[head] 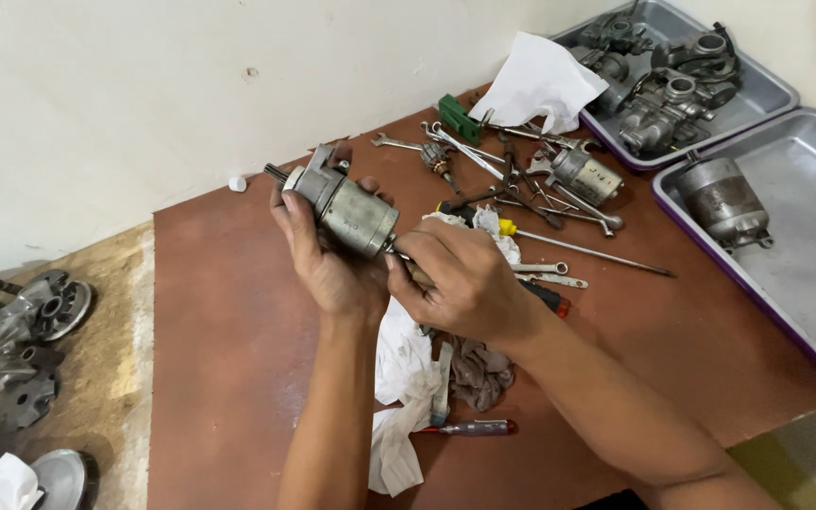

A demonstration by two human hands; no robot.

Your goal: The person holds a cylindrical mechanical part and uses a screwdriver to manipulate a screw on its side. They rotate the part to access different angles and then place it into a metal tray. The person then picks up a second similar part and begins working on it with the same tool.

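My left hand (328, 260) grips a grey cylindrical starter motor (347, 210), holding it tilted above a reddish-brown board (229, 340). My right hand (460, 279) is closed around a tool with a brownish handle (417, 274), its tip set against the motor's near end. The rest of the tool is hidden under my fingers. White and grey rags (417, 378) lie on the board beneath both hands.
Wrenches, screwdrivers (578, 250) and a second small motor (586, 175) lie scattered behind my hands. A red-ended screwdriver (474, 428) rests by the rags. Two metal trays at right hold carburettor parts (663, 104) and a cylinder (724, 200). Engine parts (21, 321) sit at left.
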